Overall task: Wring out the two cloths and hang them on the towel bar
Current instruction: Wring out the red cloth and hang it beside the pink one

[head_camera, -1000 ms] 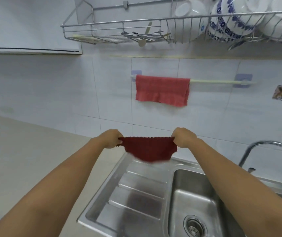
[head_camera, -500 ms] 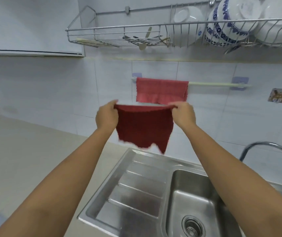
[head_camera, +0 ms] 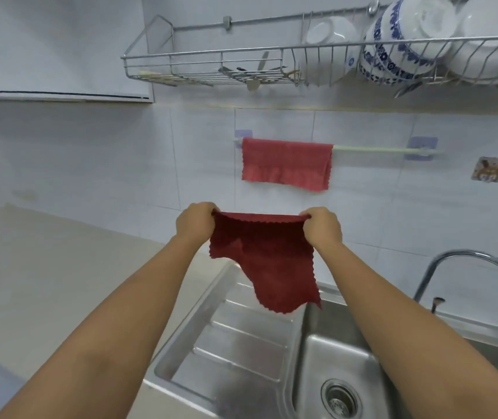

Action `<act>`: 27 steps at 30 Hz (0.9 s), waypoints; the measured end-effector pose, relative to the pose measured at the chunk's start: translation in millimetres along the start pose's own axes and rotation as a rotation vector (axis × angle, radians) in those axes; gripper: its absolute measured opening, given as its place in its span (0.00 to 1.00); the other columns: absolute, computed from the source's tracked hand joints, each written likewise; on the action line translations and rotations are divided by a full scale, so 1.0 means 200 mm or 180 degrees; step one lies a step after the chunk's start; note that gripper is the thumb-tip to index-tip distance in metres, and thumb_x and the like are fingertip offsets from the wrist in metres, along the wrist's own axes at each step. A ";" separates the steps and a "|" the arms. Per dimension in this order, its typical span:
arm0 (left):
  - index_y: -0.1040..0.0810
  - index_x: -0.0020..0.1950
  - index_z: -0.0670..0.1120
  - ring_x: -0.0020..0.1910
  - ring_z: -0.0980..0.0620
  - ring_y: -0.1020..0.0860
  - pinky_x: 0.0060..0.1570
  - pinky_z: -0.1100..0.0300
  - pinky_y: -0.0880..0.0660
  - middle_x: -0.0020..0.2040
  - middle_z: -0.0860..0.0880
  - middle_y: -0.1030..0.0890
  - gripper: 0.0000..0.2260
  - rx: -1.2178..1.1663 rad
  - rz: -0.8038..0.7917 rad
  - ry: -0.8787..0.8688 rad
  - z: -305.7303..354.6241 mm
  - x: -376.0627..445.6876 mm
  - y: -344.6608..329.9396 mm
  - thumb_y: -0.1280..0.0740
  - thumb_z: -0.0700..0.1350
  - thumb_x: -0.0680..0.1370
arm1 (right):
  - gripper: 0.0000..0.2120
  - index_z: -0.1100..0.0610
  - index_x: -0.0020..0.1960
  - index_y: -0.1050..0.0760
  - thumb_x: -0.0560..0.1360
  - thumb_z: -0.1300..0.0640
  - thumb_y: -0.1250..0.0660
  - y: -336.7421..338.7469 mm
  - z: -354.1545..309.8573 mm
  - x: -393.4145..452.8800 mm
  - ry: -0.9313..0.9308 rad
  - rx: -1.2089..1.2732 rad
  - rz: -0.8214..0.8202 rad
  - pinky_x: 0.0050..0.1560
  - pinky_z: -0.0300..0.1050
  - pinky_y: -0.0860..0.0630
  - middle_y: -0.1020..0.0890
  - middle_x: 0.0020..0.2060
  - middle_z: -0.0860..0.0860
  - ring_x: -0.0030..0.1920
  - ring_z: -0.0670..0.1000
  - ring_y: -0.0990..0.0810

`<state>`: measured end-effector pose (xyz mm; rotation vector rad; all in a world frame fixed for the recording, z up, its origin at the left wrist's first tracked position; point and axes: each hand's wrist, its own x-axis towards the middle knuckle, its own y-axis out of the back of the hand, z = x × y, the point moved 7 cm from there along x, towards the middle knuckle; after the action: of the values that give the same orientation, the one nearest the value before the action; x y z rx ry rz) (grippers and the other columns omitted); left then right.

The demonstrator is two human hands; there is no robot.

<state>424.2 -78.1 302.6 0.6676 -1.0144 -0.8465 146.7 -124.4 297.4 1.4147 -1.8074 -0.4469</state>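
- Above the steel sink, left hand and right hand pinch the dark red cloth's top corners.
- Pink cloth drapes the towel bar.

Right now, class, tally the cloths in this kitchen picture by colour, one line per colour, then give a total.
Light red cloth draped over the pale wall-mounted towel bar: 1
Dark red cloth stretched between the left hand and the right hand: 1
Total: 2
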 end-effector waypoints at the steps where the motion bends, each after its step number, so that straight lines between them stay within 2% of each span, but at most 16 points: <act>1: 0.18 0.55 0.52 0.48 0.43 0.20 0.41 0.58 0.28 0.50 0.48 0.16 0.18 -0.0118 0.0225 0.0065 0.00 -0.01 0.02 0.43 0.37 0.74 | 0.21 0.55 0.56 0.18 0.72 0.69 0.44 0.01 0.00 0.00 0.0015 0.0182 0.0185 0.52 0.48 0.22 0.17 0.55 0.56 0.53 0.59 0.20; 3: 0.19 0.53 0.52 0.47 0.42 0.20 0.40 0.58 0.28 0.49 0.47 0.16 0.17 -0.0122 0.0272 0.0114 -0.02 -0.04 0.01 0.42 0.37 0.74 | 0.19 0.56 0.54 0.19 0.72 0.69 0.43 0.01 0.03 -0.02 0.0000 0.0254 0.0253 0.49 0.47 0.23 0.17 0.53 0.56 0.51 0.59 0.20; 6: 0.18 0.52 0.54 0.46 0.46 0.20 0.38 0.59 0.29 0.49 0.51 0.16 0.18 -0.0145 0.0250 0.0199 -0.07 -0.05 -0.01 0.42 0.35 0.74 | 0.13 0.56 0.48 0.21 0.73 0.68 0.41 0.03 0.10 -0.01 -0.0159 0.0468 0.0306 0.44 0.47 0.23 0.17 0.48 0.55 0.45 0.57 0.20; 8: 0.18 0.52 0.54 0.46 0.47 0.20 0.38 0.59 0.29 0.48 0.52 0.16 0.18 -0.0151 0.0302 0.0219 -0.07 -0.05 -0.01 0.42 0.36 0.74 | 0.10 0.55 0.46 0.20 0.73 0.66 0.38 0.05 0.12 0.00 -0.0126 0.0407 0.0304 0.43 0.44 0.25 0.16 0.47 0.54 0.44 0.55 0.20; 12: 0.18 0.51 0.55 0.46 0.46 0.20 0.38 0.59 0.29 0.47 0.51 0.16 0.19 -0.0215 0.0343 0.0163 -0.03 -0.05 0.00 0.41 0.36 0.74 | 0.10 0.54 0.44 0.19 0.74 0.65 0.36 0.07 0.14 0.01 -0.0207 0.0425 0.0333 0.39 0.41 0.29 0.16 0.45 0.52 0.41 0.52 0.21; 17: 0.17 0.50 0.53 0.44 0.46 0.19 0.38 0.59 0.25 0.46 0.50 0.15 0.15 -0.0205 0.0090 0.0060 0.02 0.00 -0.03 0.39 0.36 0.75 | 0.07 0.55 0.46 0.16 0.74 0.63 0.32 0.12 0.17 0.06 -0.0294 0.0607 0.0380 0.44 0.42 0.26 0.15 0.45 0.51 0.45 0.53 0.19; 20: 0.17 0.47 0.51 0.43 0.47 0.20 0.37 0.60 0.27 0.46 0.49 0.16 0.07 -0.0454 0.0002 0.0089 0.06 0.06 -0.04 0.33 0.41 0.76 | 0.05 0.59 0.46 0.15 0.71 0.62 0.28 0.16 0.24 0.12 -0.0611 0.1147 0.0298 0.48 0.46 0.21 0.15 0.42 0.53 0.41 0.53 0.19; 22: 0.18 0.44 0.50 0.41 0.49 0.21 0.35 0.60 0.28 0.44 0.49 0.16 0.02 -0.0651 -0.0064 0.0093 0.09 0.10 -0.04 0.31 0.45 0.75 | 0.03 0.62 0.43 0.17 0.70 0.67 0.27 0.16 0.31 0.15 -0.1010 0.1833 0.0075 0.48 0.46 0.19 0.16 0.41 0.56 0.39 0.53 0.19; 24: 0.18 0.43 0.47 0.39 0.48 0.20 0.37 0.56 0.25 0.41 0.48 0.16 0.04 -0.0870 -0.0212 0.0107 0.13 0.14 -0.07 0.29 0.47 0.74 | 0.05 0.64 0.41 0.19 0.70 0.72 0.29 0.17 0.36 0.16 -0.1319 0.2605 -0.0178 0.43 0.45 0.17 0.17 0.42 0.58 0.42 0.55 0.17; 25: 0.18 0.43 0.45 0.39 0.48 0.20 0.40 0.54 0.24 0.40 0.47 0.17 0.06 -0.0981 -0.0301 0.0127 0.15 0.15 -0.09 0.29 0.48 0.74 | 0.05 0.65 0.43 0.20 0.70 0.73 0.30 0.19 0.37 0.16 -0.1418 0.2846 -0.0243 0.39 0.45 0.17 0.18 0.42 0.59 0.42 0.56 0.17; 27: 0.18 0.41 0.42 0.35 0.48 0.22 0.39 0.55 0.24 0.37 0.45 0.19 0.08 -0.1387 -0.0505 0.0253 0.18 0.17 -0.13 0.28 0.47 0.73 | 0.06 0.66 0.44 0.21 0.72 0.74 0.33 0.23 0.40 0.17 -0.1557 0.3084 -0.0340 0.37 0.44 0.20 0.18 0.43 0.60 0.44 0.56 0.18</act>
<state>392.8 -124.4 311.4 0.4073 -0.6788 -1.1290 54.6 -156.1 290.5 2.1834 -2.5198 0.0941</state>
